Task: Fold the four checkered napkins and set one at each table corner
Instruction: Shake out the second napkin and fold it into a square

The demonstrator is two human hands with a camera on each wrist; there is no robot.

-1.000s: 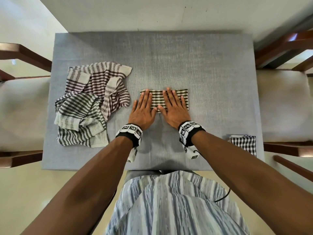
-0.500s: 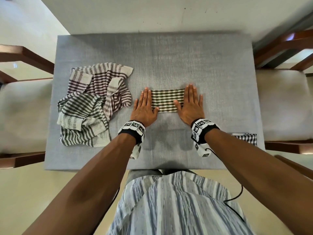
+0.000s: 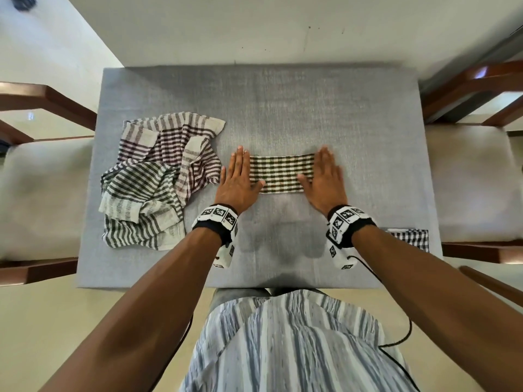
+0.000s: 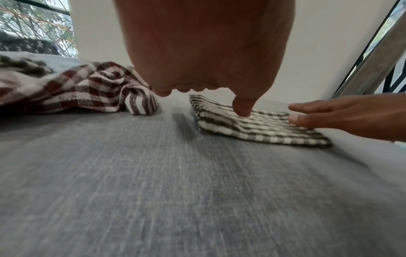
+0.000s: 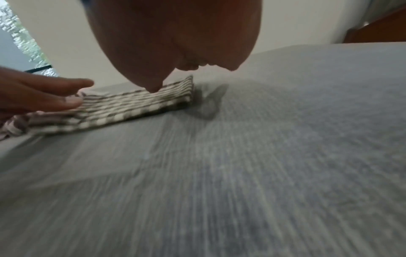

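Observation:
A folded green-and-white checkered napkin (image 3: pixel 281 173) (image 4: pixel 259 127) (image 5: pixel 123 106) lies as a long strip in the middle of the grey table (image 3: pixel 283 108). My left hand (image 3: pixel 239 179) lies flat over its left end, fingers straight, thumb on the cloth. My right hand (image 3: pixel 325 179) lies flat at its right end, thumb on the cloth. A brown checkered napkin (image 3: pixel 175 145) (image 4: pixel 87 90) and a dark green striped one (image 3: pixel 138 205) sit crumpled at the left. A folded black-and-white checkered napkin (image 3: pixel 410 237) rests at the near right corner, partly behind my right forearm.
Wooden chairs with pale cushions stand on the left (image 3: pixel 42 193) and right (image 3: pixel 475 179) of the table. The far half of the table shows bare grey cloth (image 3: pixel 283 89). A cable (image 3: pixel 402 335) hangs from my right wrist band.
Both hands have slid apart along the strip, from side by side at its middle to its two ends. The right hand moved farther, to the right end.

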